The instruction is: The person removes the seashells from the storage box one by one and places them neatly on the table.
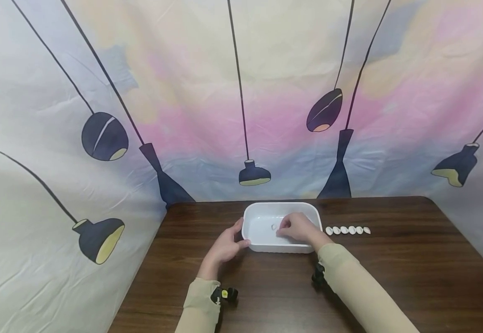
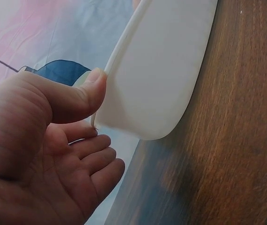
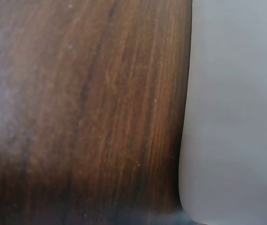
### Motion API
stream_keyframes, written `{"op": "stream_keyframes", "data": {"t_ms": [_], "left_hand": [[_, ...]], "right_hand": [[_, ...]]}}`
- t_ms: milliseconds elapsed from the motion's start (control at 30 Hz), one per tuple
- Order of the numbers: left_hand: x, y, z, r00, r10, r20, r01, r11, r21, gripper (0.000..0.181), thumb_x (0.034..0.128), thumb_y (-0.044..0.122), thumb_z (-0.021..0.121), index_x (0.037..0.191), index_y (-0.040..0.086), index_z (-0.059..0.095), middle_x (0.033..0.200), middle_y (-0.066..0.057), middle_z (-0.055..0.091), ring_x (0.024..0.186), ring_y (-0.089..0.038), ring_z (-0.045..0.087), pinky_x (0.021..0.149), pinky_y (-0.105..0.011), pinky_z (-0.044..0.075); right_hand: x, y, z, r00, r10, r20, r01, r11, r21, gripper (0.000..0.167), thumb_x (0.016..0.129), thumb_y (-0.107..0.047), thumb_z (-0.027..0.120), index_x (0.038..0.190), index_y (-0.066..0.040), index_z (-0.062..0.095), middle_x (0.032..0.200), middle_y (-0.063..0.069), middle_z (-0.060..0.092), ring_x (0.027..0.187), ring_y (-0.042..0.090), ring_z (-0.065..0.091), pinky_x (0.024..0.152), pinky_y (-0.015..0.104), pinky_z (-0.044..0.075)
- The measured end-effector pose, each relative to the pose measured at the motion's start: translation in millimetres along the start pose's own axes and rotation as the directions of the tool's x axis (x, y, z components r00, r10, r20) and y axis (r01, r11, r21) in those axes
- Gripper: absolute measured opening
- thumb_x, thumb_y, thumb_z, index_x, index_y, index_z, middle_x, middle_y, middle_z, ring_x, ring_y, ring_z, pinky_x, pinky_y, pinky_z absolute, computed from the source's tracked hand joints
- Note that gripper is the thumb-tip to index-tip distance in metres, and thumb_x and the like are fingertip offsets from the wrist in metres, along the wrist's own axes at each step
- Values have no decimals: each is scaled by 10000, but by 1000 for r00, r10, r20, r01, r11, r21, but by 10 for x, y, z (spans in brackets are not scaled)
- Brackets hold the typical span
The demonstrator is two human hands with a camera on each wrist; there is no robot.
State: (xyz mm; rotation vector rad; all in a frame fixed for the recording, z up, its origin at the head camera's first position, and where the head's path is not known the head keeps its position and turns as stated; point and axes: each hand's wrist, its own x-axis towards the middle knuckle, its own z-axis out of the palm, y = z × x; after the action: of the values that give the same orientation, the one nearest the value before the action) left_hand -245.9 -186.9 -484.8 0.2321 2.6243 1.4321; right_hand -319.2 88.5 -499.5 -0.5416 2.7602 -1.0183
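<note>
A white rectangular basin (image 1: 258,247) stands at the far side of the brown table. With thumb and index finger my left hand (image 1: 226,245) pinches its left end; in the left wrist view, the thumb (image 2: 93,89) lies on the rim and the other fingers are bent below it. My right hand (image 1: 297,227) reaches over the near right side into the basin, fingers bent down toward its floor. Just left of those fingertips lies a small pale piece (image 1: 273,227), too small to make out. Whether the right fingertips hold anything is hidden. The right wrist view shows only the basin's outer wall (image 3: 232,112) and the table.
Right of the basin, several small white shell-like pieces (image 1: 344,230) lie in a row on the wooden table (image 1: 274,291). Behind the table hangs a cloth backdrop (image 1: 283,143) printed with lamps. Both forearms wear cream sleeves and dark wrist devices.
</note>
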Motion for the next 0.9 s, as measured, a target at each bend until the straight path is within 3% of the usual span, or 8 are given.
{"op": "stream_keyframes", "data": {"t_ms": [200, 467, 900], "left_hand": [[5, -17, 0, 1000, 8, 0, -8, 1000, 9, 793, 996, 140, 752, 1665, 31, 340, 1732, -130, 310, 1594, -362, 289, 1269, -588, 254], [13, -38, 3, 1000, 15, -1, -15, 1000, 23, 796, 990, 142, 755, 1663, 29, 345, 1729, -126, 319, 1596, -349, 289, 1274, -579, 251], [11, -20, -5, 999, 34, 1, -34, 999, 19, 791, 985, 122, 752, 1652, 0, 346, 1727, -139, 315, 1598, -348, 282, 1280, -573, 238]], "right_hand": [[22, 14, 0, 999, 33, -6, -33, 999, -4, 101, 902, -182, 873, 872, -144, 784, 792, -55, 685, 779, 145, 584, 761, 341, 510], [-36, -8, -140, 992, -3, 125, 0, 1000, 22, 254, 811, -53, 894, 1053, -70, 823, 940, -10, 727, 895, 149, 634, 852, 362, 570], [-66, -30, -109, 996, 19, 85, -21, 1000, 16, 146, 869, -49, 851, 1010, -59, 816, 891, -1, 700, 842, 156, 610, 812, 358, 553]]}}
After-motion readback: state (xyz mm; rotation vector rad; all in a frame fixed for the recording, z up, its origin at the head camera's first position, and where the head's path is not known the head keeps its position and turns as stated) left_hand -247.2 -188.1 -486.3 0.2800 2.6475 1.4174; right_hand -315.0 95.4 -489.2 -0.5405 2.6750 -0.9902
